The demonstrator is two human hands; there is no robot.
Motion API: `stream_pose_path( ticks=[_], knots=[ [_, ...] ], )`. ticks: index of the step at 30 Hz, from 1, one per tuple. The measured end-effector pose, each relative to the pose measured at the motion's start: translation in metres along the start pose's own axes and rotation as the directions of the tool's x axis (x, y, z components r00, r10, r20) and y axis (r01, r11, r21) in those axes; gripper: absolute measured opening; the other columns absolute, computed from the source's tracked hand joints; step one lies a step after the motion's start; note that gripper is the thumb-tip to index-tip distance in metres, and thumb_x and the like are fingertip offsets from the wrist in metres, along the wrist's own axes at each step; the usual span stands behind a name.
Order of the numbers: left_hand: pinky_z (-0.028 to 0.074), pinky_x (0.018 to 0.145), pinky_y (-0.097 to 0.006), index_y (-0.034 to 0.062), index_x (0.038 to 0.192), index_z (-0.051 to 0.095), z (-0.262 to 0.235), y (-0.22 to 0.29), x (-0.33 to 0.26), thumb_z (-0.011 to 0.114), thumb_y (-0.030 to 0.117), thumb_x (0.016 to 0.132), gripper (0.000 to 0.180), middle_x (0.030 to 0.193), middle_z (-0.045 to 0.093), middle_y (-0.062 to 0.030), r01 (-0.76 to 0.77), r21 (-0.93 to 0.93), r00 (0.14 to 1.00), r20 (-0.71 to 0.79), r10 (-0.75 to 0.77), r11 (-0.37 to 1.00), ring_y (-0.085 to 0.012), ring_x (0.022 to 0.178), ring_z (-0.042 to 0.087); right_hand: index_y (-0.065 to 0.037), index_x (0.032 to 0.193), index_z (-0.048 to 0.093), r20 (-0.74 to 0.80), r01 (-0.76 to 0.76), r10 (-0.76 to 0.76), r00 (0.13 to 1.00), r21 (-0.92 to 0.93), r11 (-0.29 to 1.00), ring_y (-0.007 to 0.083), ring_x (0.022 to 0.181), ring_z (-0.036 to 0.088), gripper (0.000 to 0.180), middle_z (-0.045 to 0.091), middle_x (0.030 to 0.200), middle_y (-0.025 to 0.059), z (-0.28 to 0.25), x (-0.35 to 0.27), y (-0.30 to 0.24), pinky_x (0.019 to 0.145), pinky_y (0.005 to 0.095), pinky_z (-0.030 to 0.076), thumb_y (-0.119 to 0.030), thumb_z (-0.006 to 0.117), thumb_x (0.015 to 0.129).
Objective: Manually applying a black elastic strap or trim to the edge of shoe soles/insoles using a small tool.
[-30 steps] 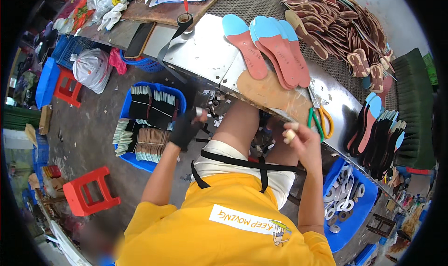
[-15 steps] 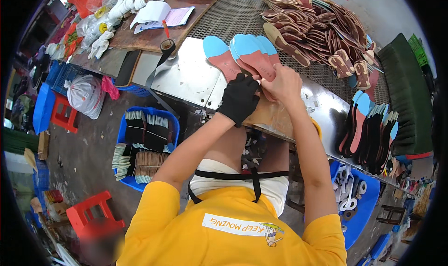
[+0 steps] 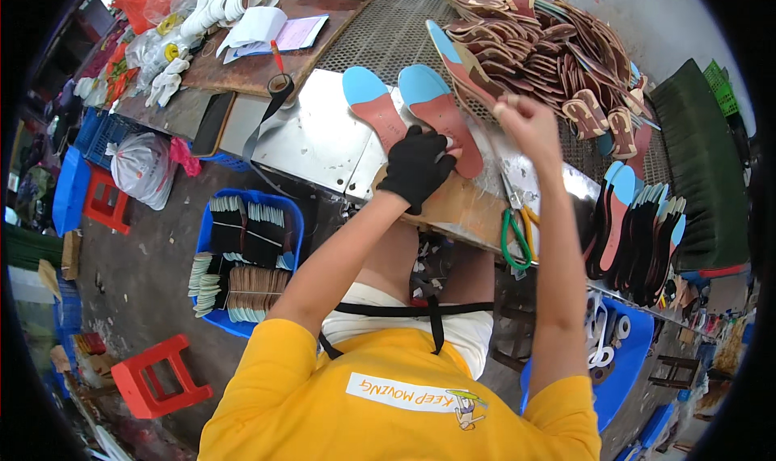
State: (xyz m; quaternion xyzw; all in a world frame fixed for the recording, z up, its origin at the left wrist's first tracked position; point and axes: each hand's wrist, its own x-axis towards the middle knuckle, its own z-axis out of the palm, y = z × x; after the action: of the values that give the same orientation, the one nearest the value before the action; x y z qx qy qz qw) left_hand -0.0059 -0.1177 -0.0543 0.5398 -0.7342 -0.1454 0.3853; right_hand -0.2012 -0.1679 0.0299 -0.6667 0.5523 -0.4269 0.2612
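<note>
My left hand (image 3: 419,168), in a black glove with bare fingertips, is closed at the lower part of a blue-and-reddish-brown insole (image 3: 444,117) on the bench. A second edge shows under that insole's blue end. Left of it lies another such insole (image 3: 370,101), its lower end beside the glove. My bare right hand (image 3: 529,129) is raised to the right and pinches the end of a further insole (image 3: 469,71), tilted up in front of a big heap of brown insoles (image 3: 558,48).
Green-handled scissors (image 3: 515,238) lie at the bench edge below my right forearm. Black and blue insoles (image 3: 634,226) stand in a row at the right. A tape roll (image 3: 280,84) sits at the left. Blue bins (image 3: 295,218) with stacked insoles and red stools (image 3: 162,376) stand on the floor.
My right hand has moved right and up, lifting one insole from the group toward the heap. My left hand stays at the remaining insoles. The scissors have come into sight.
</note>
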Motion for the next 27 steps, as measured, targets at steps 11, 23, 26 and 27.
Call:
stream_pose_path(
  ticks=[11,23,26,27],
  knots=[
    [0.047,0.066,-0.027,0.0068,0.105,0.063,-0.018,-0.019,0.034,0.058,0.020,0.094,0.018,0.089,0.063,-0.0016,0.246,-0.893,0.922,0.096,-0.375,0.376,-0.0088,0.076,0.057,-0.003,0.120,0.056,-0.348,0.253,-0.244,0.905,-0.019,0.967,0.0264,0.113,0.054,0.055,0.053,0.123,0.0148,0.004,-0.036,-0.020,0.094,0.0392,0.044,-0.025,0.079,0.076],
    [0.047,0.071,-0.025,0.0054,0.110,0.067,-0.138,0.030,0.056,0.069,0.001,0.079,0.031,0.091,0.066,-0.0034,-0.106,-0.529,0.994,-0.060,0.087,0.842,-0.0111,0.080,0.059,0.000,0.094,0.067,-0.114,0.235,-0.206,0.972,0.485,0.842,0.0044,0.069,0.054,0.011,0.065,0.080,-0.0013,0.020,-0.006,-0.037,0.063,0.0211,0.044,-0.010,0.066,0.089],
    [0.043,0.061,-0.024,0.0064,0.099,0.073,-0.145,0.028,0.042,0.070,-0.001,0.075,0.025,0.079,0.063,-0.0011,-0.200,-0.503,0.979,-0.125,0.158,0.841,-0.0087,0.069,0.056,0.001,0.091,0.066,-0.286,0.272,-0.204,0.936,0.222,0.936,0.0033,0.066,0.047,0.017,0.060,0.074,-0.0024,0.026,0.034,0.008,0.057,0.0208,0.037,-0.016,0.066,0.091],
    [0.041,0.059,-0.024,0.0066,0.100,0.073,-0.146,0.021,0.037,0.070,-0.002,0.075,0.027,0.077,0.062,-0.0008,-0.258,-0.512,0.966,-0.164,0.202,0.819,-0.0087,0.068,0.054,0.000,0.090,0.065,-0.258,0.112,0.024,0.966,0.498,0.860,0.0029,0.064,0.045,0.017,0.059,0.072,-0.0033,0.017,0.043,0.019,0.056,0.0215,0.037,-0.017,0.066,0.090]
  ],
)
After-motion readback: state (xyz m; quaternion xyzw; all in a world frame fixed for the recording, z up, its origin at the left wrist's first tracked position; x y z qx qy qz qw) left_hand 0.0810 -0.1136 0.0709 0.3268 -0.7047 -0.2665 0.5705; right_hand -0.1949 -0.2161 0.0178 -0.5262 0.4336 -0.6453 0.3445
